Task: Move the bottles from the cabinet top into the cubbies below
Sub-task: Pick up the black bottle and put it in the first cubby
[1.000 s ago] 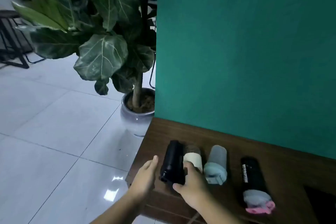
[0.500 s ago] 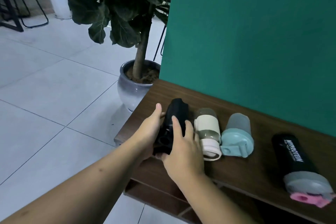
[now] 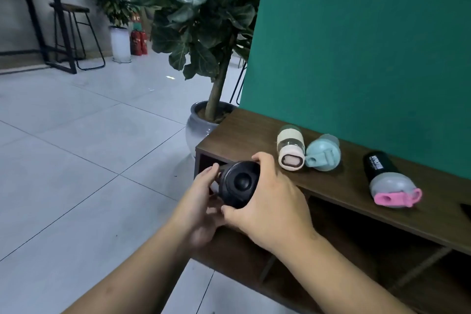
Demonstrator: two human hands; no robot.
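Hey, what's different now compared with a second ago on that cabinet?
The black bottle has come off the cabinet top; the left hand and right hand now hold it in front of the left end cubby. The cream bottle, teal bottle and pink-lidded black bottle lie where they were.

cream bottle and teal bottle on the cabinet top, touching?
Touching. In the head view the cream bottle and the teal bottle lie side by side on the cabinet top, lid ends meeting with no gap visible.
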